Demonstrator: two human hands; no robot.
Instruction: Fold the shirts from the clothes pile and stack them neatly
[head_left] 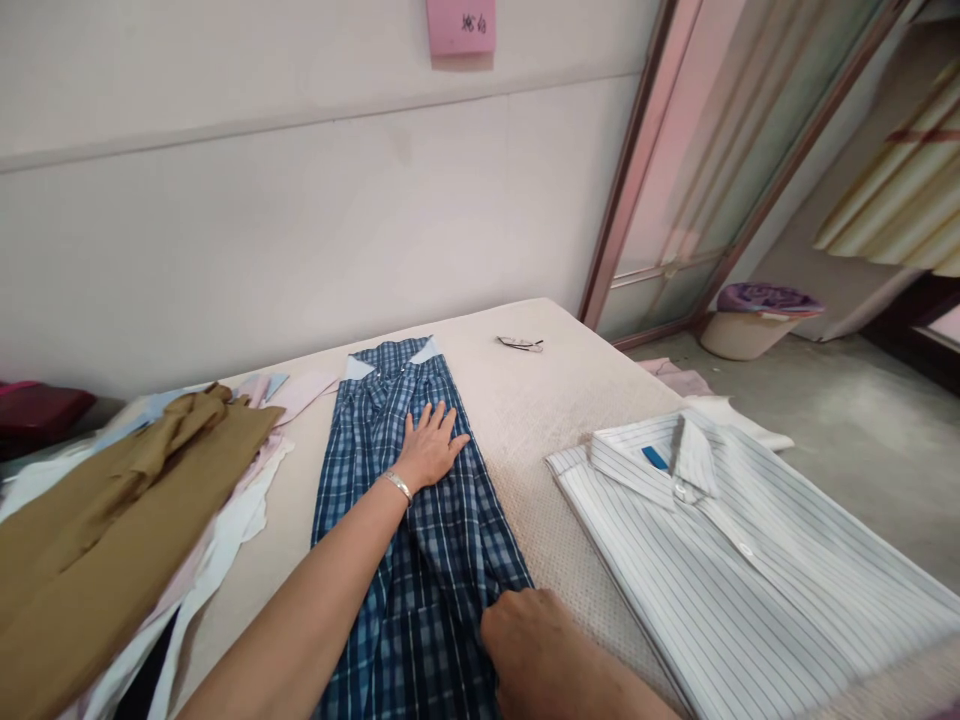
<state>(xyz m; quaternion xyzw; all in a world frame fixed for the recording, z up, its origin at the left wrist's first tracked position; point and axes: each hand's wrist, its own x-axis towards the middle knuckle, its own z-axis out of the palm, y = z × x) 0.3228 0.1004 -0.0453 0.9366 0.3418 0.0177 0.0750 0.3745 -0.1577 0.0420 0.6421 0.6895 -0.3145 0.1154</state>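
A blue plaid shirt lies lengthwise on the light bed cover, its sides folded in so that it forms a long narrow strip. Pale patches show at both sides of its collar end. My left hand, with a bracelet at the wrist, rests flat on the upper part of the shirt, fingers spread. Lower down, my right hand is closed on the shirt's right edge; its fingertips are partly hidden.
A folded white striped shirt lies at right. On the left is a pile of clothes topped by a brown garment. Eyeglasses rest on the bed cover near the wall. A bin stands on the floor beyond.
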